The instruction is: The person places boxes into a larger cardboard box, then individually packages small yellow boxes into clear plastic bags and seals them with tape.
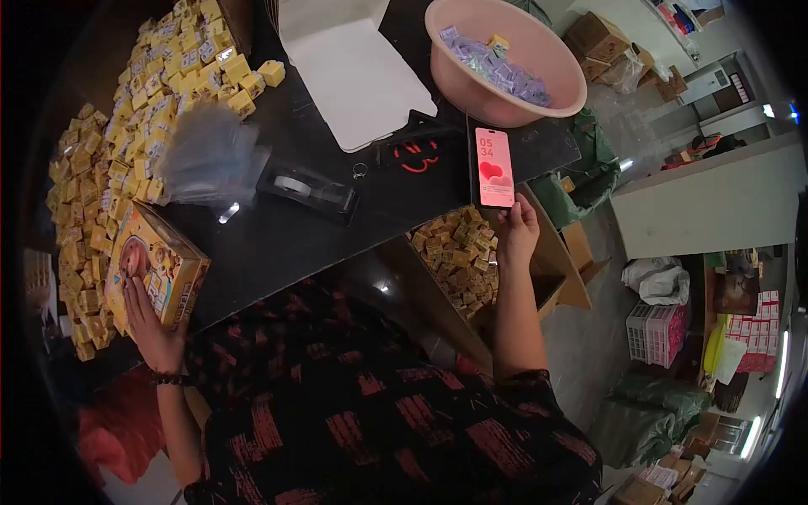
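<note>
Phone, bright pink and glowing

Occlusions and cut-offs

White box cut by top edge. Left hand covers part of printed box. Phone: smallest text unreadable. Clear bags blurry, outlines unclear. Print on yellow boxes too small to read.

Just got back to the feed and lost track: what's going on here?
The person's right hand is at the lower end of a lit phone near the edge of the table. The left hand lies on a printed box. Small yellow boxes are heaped beside it, and purple packets sit in a pink basin.
</note>
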`<move>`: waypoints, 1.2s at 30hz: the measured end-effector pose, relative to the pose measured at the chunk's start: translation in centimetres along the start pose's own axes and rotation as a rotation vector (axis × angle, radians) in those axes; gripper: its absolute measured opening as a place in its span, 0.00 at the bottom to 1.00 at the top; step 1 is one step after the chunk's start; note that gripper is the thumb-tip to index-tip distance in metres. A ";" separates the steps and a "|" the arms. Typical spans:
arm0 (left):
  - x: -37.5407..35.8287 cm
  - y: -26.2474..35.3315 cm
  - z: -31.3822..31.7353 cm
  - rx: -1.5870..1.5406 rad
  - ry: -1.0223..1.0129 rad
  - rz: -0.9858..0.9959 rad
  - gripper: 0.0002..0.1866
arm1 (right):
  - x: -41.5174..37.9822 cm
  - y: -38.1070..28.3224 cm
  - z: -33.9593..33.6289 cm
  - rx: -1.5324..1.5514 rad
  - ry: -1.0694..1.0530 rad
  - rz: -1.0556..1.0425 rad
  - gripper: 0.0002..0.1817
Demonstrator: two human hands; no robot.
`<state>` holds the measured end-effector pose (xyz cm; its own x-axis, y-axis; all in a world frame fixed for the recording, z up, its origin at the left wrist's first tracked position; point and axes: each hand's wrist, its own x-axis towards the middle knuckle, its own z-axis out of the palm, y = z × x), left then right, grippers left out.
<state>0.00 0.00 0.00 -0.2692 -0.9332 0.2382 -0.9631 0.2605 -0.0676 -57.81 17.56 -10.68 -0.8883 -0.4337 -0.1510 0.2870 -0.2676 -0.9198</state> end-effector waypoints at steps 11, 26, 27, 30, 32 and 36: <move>0.0 -0.2 -0.1 -0.011 0.004 0.030 0.58 | -0.3 -0.4 0.9 -0.190 0.011 -0.140 0.13; 0.0 -0.1 -0.2 -0.021 -0.010 0.006 0.59 | -0.7 -0.9 1.1 -0.527 -0.011 -0.290 0.13; 0.0 -0.1 -0.2 -0.021 -0.010 0.006 0.59 | -0.7 -0.9 1.1 -0.526 -0.011 -0.290 0.13; 0.0 0.0 -0.3 -0.006 -0.018 0.000 0.59 | -0.8 -0.9 1.2 -0.530 -0.039 -0.322 0.13; 0.0 0.1 -0.3 -0.008 -0.005 0.006 0.59 | -0.8 -1.0 1.2 -0.526 -0.040 -0.314 0.13; 0.0 -0.1 -0.2 -0.001 -0.006 0.011 0.59 | -0.7 -0.9 1.1 -0.535 -0.044 -0.314 0.13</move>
<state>0.09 0.02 0.20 -0.2799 -0.9318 0.2311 -0.9600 0.2711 -0.0696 -57.00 17.15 -9.33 -0.8825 -0.4419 0.1611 -0.2153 0.0750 -0.9737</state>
